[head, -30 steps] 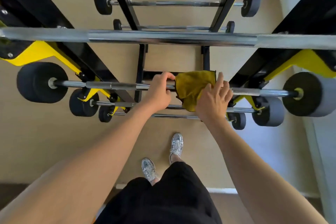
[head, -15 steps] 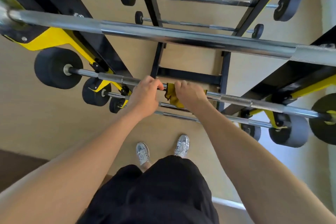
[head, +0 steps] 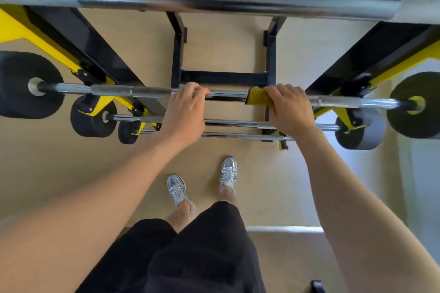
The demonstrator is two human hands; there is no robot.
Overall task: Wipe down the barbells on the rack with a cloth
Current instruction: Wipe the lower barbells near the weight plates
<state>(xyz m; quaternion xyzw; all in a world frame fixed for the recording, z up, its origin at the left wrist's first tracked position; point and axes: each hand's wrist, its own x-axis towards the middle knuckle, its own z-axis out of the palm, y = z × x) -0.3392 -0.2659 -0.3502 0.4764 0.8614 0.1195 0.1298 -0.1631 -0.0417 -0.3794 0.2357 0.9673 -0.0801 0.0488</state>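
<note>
Yellow cloth (head: 258, 99) under R grip (head: 289, 109), on barbell (head: 226, 94)

Both bare arms reach forward and down from the lower corners of the view, the left forearm (head: 107, 188) slanting up towards the right, the right forearm (head: 333, 188) slanting up towards the left; both wrists look roughly straight, with the backs of the hands turned to the camera; the left hand (head: 188, 108) is curled over the barbell (head: 226, 94), fingers hooked across its top and knuckles uppermost; the right hand (head: 289, 107) sits apart from it on the same bar, fingers folded down over a yellow cloth (head: 257, 99), which it grips against the shaft.
</note>
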